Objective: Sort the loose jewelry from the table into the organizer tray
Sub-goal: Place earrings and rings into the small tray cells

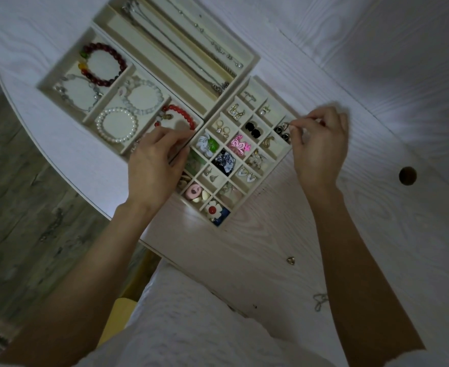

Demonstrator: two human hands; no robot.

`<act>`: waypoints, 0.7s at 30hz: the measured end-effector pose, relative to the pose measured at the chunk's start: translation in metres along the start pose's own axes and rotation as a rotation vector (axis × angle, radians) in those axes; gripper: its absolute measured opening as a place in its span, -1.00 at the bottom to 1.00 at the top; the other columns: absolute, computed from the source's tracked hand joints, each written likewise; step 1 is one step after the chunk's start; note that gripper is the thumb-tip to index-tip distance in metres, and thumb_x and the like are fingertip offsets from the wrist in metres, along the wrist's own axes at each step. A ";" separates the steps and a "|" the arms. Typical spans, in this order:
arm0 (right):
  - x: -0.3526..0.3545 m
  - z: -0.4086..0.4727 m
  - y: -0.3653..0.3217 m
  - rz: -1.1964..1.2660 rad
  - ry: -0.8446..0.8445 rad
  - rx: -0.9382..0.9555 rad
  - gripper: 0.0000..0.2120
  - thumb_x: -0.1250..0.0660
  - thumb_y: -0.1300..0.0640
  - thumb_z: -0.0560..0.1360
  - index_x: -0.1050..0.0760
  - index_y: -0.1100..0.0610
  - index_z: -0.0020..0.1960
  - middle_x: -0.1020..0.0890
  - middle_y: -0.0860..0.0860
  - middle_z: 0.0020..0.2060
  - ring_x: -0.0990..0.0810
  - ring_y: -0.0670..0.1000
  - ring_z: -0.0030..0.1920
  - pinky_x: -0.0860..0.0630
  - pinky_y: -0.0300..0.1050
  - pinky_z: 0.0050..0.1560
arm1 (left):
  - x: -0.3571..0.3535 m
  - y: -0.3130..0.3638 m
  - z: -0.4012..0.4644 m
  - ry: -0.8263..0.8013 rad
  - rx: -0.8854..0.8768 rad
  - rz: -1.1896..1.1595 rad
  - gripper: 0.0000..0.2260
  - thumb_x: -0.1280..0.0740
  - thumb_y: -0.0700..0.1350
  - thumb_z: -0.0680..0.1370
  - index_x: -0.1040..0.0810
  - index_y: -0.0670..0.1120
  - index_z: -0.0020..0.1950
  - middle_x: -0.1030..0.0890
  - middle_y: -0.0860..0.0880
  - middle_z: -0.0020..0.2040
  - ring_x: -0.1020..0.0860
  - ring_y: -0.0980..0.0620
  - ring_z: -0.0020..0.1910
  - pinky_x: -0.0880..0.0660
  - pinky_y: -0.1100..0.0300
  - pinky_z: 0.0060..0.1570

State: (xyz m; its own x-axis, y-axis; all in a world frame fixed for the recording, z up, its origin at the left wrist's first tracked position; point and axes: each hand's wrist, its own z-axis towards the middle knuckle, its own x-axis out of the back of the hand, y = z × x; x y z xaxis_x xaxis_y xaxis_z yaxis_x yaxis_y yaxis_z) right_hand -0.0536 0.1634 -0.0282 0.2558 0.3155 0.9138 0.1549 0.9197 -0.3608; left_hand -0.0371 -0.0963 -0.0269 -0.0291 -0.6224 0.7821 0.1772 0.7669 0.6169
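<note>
The cream organizer trays lie on the white table: a small-cell earring tray (276,158), a bracelet tray (49,81) and a necklace tray (255,58). My right hand (321,147) pinches a small earring (287,126) over the right-edge cell with dark earrings. My left hand (154,160) rests on the seam between the bracelet tray and the earring tray, fingers curled over a red bead bracelet (183,113). A loose gold earring (291,260) and a small silver piece (320,300) lie on the table near me.
The table's curved edge (59,165) runs along the left, with wood-look floor beyond. A round hole (407,176) sits in the tabletop at the right. Open tabletop stretches right of and behind the trays.
</note>
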 end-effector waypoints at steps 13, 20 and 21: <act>-0.007 0.005 -0.009 -0.179 0.046 0.007 -0.93 -0.40 0.17 0.38 -0.67 0.12 -0.23 -0.59 0.05 -0.15 -0.52 0.13 -0.06 -0.21 -0.17 0.07 | 0.001 -0.002 0.001 -0.028 0.000 0.030 -0.77 -0.35 -0.17 0.53 -0.59 -0.10 0.18 -0.59 -0.09 -0.03 -0.54 -0.03 -0.10 -0.48 0.13 -0.16; -0.005 0.001 -0.007 -0.117 0.049 0.038 -0.87 -0.38 0.11 0.42 -0.67 0.13 -0.14 -0.58 0.05 -0.12 -0.52 0.12 -0.05 -0.44 -0.06 0.01 | -0.002 0.002 -0.002 0.018 -0.023 0.097 -0.77 -0.34 -0.16 0.54 -0.58 -0.12 0.19 -0.59 -0.11 -0.01 -0.52 -0.06 -0.05 -0.43 0.14 -0.10; -0.003 -0.001 -0.008 -0.080 0.070 0.035 -0.87 -0.37 0.11 0.43 -0.66 0.14 -0.13 -0.58 0.06 -0.12 -0.52 0.12 -0.06 -0.48 -0.07 -0.03 | -0.002 0.005 -0.003 0.027 -0.048 0.112 -0.77 -0.33 -0.16 0.53 -0.58 -0.12 0.18 -0.58 -0.12 -0.01 -0.52 -0.08 -0.05 -0.40 0.13 -0.08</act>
State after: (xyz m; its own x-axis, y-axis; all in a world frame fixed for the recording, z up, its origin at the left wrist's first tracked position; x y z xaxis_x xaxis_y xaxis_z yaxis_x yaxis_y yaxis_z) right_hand -0.0544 0.1551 -0.0282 0.3100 0.2248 0.9238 0.1448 0.9492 -0.2795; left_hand -0.0329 -0.0911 -0.0257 0.0201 -0.5379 0.8428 0.2245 0.8239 0.5204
